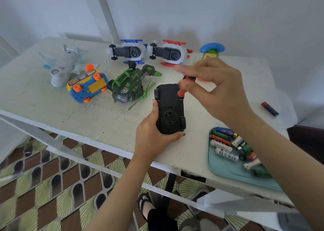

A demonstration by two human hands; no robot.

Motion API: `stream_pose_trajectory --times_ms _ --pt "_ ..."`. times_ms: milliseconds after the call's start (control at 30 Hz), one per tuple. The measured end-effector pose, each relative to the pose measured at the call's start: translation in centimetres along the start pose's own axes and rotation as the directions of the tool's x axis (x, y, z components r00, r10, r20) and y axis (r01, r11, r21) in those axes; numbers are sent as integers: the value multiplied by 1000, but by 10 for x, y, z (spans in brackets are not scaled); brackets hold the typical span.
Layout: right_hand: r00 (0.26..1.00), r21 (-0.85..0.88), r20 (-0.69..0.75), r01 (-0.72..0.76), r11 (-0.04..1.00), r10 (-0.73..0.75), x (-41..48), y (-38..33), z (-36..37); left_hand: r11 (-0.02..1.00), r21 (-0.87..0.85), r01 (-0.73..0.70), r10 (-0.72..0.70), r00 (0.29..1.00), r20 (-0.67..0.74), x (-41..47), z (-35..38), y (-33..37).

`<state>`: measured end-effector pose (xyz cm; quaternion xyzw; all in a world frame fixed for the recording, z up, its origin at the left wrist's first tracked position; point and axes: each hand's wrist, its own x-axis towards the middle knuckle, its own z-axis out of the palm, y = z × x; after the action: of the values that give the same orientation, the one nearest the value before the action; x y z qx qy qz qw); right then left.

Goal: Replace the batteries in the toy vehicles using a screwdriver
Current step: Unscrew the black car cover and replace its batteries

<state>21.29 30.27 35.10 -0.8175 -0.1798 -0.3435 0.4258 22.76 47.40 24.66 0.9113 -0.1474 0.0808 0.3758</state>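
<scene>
A black toy car (169, 108) lies upside down near the middle of the white table (52, 99). My left hand (154, 134) grips its near end, thumb on the left side. My right hand (215, 88) holds a red-orange-handled screwdriver (182, 90) above the far end of the car's underside; the fingers are blurred. The tip is hidden against the black body. A teal tray (226, 167) at the front right holds several loose batteries (228, 144).
Other toys lie upside down at the back: a white plane (61, 67), a blue-orange car (87, 85), a green helicopter (129, 85), a blue-trimmed vehicle (128, 52) and a red-trimmed one (170, 53). A lone battery (270, 109) lies far right.
</scene>
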Motion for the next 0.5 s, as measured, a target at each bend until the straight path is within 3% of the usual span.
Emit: stream_pose_trajectory --times_ms 233,500 --pt "995 -3 100 13 1000 -12 0 0 -1 1000 6 13 -13 1000 10 0 0 0" --pt "999 -9 -28 -33 999 33 2 -5 0 1000 6 8 -8 1000 10 -1 -1 0"
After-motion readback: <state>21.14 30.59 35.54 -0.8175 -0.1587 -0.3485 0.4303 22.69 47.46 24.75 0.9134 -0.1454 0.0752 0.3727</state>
